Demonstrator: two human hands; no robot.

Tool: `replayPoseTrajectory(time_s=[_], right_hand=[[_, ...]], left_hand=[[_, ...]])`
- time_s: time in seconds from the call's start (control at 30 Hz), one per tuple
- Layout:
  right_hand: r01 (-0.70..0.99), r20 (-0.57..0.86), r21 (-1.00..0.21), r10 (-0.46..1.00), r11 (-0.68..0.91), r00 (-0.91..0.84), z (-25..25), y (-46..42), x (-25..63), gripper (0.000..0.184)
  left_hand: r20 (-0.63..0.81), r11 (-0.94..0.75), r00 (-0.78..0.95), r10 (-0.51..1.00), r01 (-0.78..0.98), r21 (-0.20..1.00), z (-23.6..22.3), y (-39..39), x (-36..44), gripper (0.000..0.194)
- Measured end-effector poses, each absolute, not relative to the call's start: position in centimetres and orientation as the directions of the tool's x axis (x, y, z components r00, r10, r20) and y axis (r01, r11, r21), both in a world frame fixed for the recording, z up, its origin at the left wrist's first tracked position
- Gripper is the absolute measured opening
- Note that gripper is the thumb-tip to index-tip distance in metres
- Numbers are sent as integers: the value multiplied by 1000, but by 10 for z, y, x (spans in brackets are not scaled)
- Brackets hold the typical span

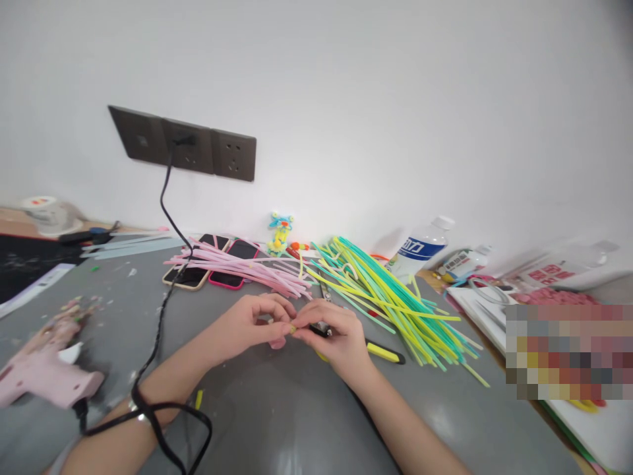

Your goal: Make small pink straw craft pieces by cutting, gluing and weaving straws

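Observation:
My left hand [252, 323] and my right hand [332, 338] meet over the grey table [297, 409], fingertips pinched together around a small piece I cannot make out. A small dark object shows under the fingers of my right hand. Just behind the hands lie a bundle of pink strips [247, 267] and a bigger pile of green and yellow strips [390, 297]. A yellow utility knife [386, 353] rests on the table right of my right hand.
A pink glue gun [44, 369] lies at the left, its black cord [163, 310] running up to a wall socket [188, 146] and looping over my left forearm. Two phones [217, 270], a small toy figure [279, 232], a water bottle [420, 249] and papers [499, 297] sit further back and right.

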State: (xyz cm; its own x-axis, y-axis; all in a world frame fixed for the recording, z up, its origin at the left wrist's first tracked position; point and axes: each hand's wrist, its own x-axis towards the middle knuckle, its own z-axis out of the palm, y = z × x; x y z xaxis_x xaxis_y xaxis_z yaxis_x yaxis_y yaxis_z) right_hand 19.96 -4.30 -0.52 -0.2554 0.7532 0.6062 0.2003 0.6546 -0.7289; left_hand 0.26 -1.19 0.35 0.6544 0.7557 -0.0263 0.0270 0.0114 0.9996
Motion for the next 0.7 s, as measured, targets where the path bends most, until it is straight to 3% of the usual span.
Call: replayPoseTrajectory(time_s=[0.47, 0.7], right_hand=[[138, 617, -728, 730, 672, -294, -3, -45, 199, 1], [157, 645, -713, 727, 684, -235, -3, -44, 199, 4]], left_hand=[[-29, -15, 718, 696, 56, 998, 5, -10, -2, 19], [-22, 7, 640, 768, 25, 1000, 11, -11, 1, 24]])
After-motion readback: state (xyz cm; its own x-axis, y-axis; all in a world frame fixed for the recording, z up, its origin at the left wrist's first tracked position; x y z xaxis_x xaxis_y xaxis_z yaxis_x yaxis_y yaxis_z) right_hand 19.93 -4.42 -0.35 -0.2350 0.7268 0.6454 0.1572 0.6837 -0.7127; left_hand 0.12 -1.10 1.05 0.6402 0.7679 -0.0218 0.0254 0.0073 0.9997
